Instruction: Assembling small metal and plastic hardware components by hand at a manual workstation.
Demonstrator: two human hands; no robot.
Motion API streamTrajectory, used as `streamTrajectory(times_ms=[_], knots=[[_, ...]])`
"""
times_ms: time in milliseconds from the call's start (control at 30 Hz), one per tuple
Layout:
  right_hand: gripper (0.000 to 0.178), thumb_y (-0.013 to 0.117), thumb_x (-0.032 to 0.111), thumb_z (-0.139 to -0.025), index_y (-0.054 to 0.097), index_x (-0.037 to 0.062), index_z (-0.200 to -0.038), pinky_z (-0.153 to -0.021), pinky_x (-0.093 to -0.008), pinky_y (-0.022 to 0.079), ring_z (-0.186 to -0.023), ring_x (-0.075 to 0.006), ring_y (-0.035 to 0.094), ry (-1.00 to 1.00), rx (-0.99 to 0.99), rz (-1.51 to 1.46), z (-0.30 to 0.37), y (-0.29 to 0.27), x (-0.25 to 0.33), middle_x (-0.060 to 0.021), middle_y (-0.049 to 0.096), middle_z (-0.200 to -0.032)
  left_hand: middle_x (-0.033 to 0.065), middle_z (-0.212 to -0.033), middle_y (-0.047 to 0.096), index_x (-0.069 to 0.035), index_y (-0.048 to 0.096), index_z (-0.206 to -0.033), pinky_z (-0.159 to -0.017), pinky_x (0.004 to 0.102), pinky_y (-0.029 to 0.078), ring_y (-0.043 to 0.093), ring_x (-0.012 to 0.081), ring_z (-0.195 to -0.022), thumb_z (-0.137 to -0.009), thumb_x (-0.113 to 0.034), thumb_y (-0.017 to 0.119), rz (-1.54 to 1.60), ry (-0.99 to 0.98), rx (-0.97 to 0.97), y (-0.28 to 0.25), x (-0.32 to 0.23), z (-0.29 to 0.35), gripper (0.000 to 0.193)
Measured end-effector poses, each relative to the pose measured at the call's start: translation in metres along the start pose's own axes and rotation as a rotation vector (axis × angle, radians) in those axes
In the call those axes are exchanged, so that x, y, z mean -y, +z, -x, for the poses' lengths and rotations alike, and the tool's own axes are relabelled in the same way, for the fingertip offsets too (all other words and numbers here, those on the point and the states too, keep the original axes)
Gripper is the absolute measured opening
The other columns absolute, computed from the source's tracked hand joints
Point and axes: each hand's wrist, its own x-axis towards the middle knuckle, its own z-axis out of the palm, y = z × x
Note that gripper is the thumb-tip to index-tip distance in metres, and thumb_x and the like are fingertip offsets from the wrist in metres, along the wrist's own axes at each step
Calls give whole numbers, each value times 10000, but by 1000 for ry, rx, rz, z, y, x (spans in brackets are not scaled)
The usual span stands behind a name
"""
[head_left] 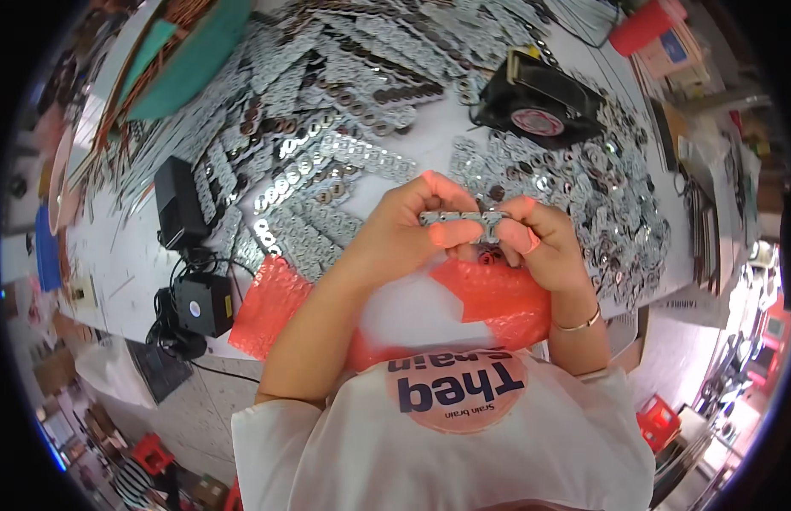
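At frame centre, a short metal strip [453,218] spans between both hands, raised above the bench [429,149]. The left hand [404,230] pinches its left end, and the right hand [536,243] pinches its right end; orange caps cover several fingertips. The strip's right end is hidden behind the fingers, and its underside cannot be made out. It is a narrow, silvery piece with a row of round holes. Red bubble wrap [489,294] lies directly below.

Metal strip [451,217] between left hand [404,234] and right hand [540,243], above bubble wrap [489,294]; fan [544,102] behind; adapters [178,204] left; loose metal parts [617,204] right.
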Motion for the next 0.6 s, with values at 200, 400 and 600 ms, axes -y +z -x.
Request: streamTrajectory(times_ms=[200, 400, 600], knots=[[163, 548, 183, -934, 535, 33, -871, -400, -188, 235, -427, -27, 327, 224, 31, -621, 1, 9, 0, 25, 439, -551, 89, -981, 587, -18, 544, -990, -710, 260, 506, 584, 149, -867, -813, 3, 660, -48, 322, 75, 5, 12, 1, 213], [185, 557, 205, -935, 527, 48, -841, -426, -183, 268, -465, -15, 354, 96, -157, -251, -1, 17, 2, 46, 452, -565, 90, -949, 614, -10, 562, -985, -778, 287, 478, 593, 171, -869, -801, 33, 647, -540, 701, -39, 3, 20, -3, 208], [197, 562, 214, -933, 524, 55, -824, -440, -174, 285, -484, -12, 374, 50, -127, -148, -1, 15, -4, 50, 456, -571, 117, -978, 598, -9, 546, -1005, -785, 282, 478, 580, 168, -878, -801, 83, 623, -724, 841, -100, 5, 25, -8, 236]])
